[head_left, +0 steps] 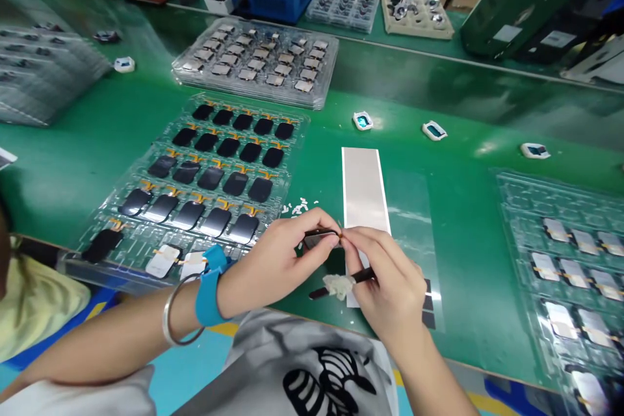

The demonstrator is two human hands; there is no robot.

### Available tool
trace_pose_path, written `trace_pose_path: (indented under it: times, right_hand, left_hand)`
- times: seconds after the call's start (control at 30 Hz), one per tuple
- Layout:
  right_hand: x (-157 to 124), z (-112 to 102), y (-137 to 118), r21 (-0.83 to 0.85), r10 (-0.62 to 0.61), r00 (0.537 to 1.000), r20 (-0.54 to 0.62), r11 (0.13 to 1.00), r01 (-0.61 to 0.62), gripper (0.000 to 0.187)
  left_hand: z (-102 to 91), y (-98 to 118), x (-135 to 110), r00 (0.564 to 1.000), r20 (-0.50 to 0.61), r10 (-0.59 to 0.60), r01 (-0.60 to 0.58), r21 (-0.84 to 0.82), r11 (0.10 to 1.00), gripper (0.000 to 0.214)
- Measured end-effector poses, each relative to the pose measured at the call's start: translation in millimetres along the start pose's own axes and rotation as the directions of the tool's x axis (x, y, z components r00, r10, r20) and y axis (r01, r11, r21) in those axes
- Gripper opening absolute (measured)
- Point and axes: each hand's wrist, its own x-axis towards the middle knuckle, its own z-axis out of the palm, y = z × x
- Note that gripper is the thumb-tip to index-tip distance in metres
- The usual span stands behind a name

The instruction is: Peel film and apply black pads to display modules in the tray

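Observation:
My left hand (290, 250) pinches a small dark display panel (316, 238) between thumb and fingers, tilted nearly edge-on. The thumb and forefinger of my right hand (390, 279) meet at that panel's right edge; anything tiny between them is hidden. Tucked in the same hand is a slim dark tool (319, 294), perhaps tweezers, with a crumpled whitish lump (338, 286) stuck around its shaft. Beneath both hands lies a pale strip sheet (365, 185) with white borders. Small white scraps (298, 208) are scattered just beyond my left hand.
A clear tray (292, 169) of black display panels lies on the left. Another tray (517, 221), with silver-backed panels, sits at right. Stacked trays (312, 94) of metal parts stand behind. Several white-framed pieces (363, 120) line the back. Someone's yellow sleeve (53, 299) shows at left.

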Motion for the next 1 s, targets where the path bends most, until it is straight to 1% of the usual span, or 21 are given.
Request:
trace_pose_path:
  times: [0.2, 0.27, 0.33, 0.37, 0.43, 0.47, 0.57, 0.63, 0.73, 0.8, 0.83, 0.87, 0.93, 1.0]
  right_hand:
    - [0, 6, 2, -0.018, 0.003, 0.999, 0.035, 1.0, -0.003, 0.019]
    - [2, 6, 2, 0.016, 0.043, 0.998, 0.045, 0.999, -0.044, 0.016]
    - [5, 5, 2, 0.084, 0.134, 0.99, 0.045, 0.987, -0.137, 0.011]
    - [6, 3, 3, 0.119, 0.19, 0.981, 0.046, 0.974, -0.194, 0.009]
    - [10, 2, 6, 0.176, 0.291, 0.953, 0.084, 0.937, -0.302, 0.008]
    - [11, 1, 8, 0.205, 0.344, 0.932, 0.115, 0.91, -0.361, 0.007]
    - [15, 3, 14, 0.301, 0.477, 0.853, 0.213, 0.798, -0.522, 0.008]
    - [17, 5, 15, 0.356, 0.509, 0.822, 0.255, 0.741, -0.569, 0.008]
    - [19, 3, 12, 0.417, 0.489, 0.814, 0.313, 0.7, -0.58, 0.018]
    - [17, 0, 8, 0.446, 0.481, 0.827, 0.291, 0.697, -0.562, 0.016]
    - [16, -2, 6, 0.443, 0.461, 0.852, 0.248, 0.728, -0.523, 0.011]
    - [14, -3, 5, 0.425, 0.423, 0.886, 0.191, 0.778, -0.463, 0.008]
    - [10, -3, 2, 0.342, 0.309, 0.948, 0.08, 0.885, -0.317, 0.012]
    - [8, -1, 0, 0.258, 0.217, 0.976, 0.019, 0.942, -0.215, 0.016]
  left_hand:
    - [-0.7, -1, 2, 1.0, 0.021, -0.02, 0.019, 0.05, 0.999, 0.011]
    - [-1.0, -1, 2, 1.0, 0.019, -0.02, 0.019, 0.064, 0.998, 0.011]
    - [-1.4, -3, 1, 1.0, -0.006, -0.016, 0.017, 0.06, 0.998, 0.011]
    - [-1.6, -4, 1, 1.0, -0.018, -0.015, 0.016, 0.043, 0.999, 0.011]
    - [-2.4, -7, 0, 1.0, -0.018, -0.024, 0.024, -0.027, 0.999, 0.013]
    - [-2.8, -8, 0, 0.999, -0.001, -0.033, 0.033, -0.083, 0.996, 0.014]
    - [-3.3, -8, 0, 0.994, 0.097, -0.045, 0.07, -0.265, 0.962, 0.011]
    - [-2.7, -7, 0, 0.99, 0.141, -0.031, 0.078, -0.338, 0.938, 0.007]
    - [-0.8, -6, -1, 0.989, 0.146, -0.012, 0.061, -0.342, 0.938, 0.005]
    - [0.6, -6, -1, 0.994, 0.112, -0.004, 0.036, -0.291, 0.956, 0.005]
    - [1.0, -6, -1, 0.996, 0.085, 0.0, 0.022, -0.258, 0.966, 0.004]
    - [1.3, -7, -1, 0.998, 0.062, 0.001, 0.013, -0.223, 0.975, 0.004]
    - [1.2, -8, -1, 0.999, 0.044, 0.0, 0.007, -0.162, 0.987, 0.006]
    - [0.6, -7, -1, 0.999, 0.052, -0.006, 0.011, -0.107, 0.994, 0.011]
